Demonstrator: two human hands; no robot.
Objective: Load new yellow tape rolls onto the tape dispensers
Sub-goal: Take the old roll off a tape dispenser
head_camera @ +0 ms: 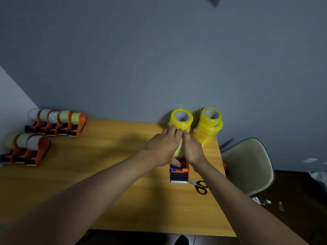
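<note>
Both hands meet over one tape dispenser (pixel 179 174) near the worktop's (pixel 106 183) middle right: the left hand (pixel 163 147) and the right hand (pixel 192 149) each curl around a pale yellow tape roll (pixel 179 150) seated on it, the roll mostly hidden between them. Its long axis runs from 12 to 6 o'clock, blade end toward 6. Two stacks of yellow rolls (pixel 208 126) stand at 12 o'clock by the wall. Loaded dispensers (pixel 58 124) sit in two rows at 9 o'clock. Scissors (pixel 200 186) lie at 4 o'clock, just beside the dispenser.
</note>
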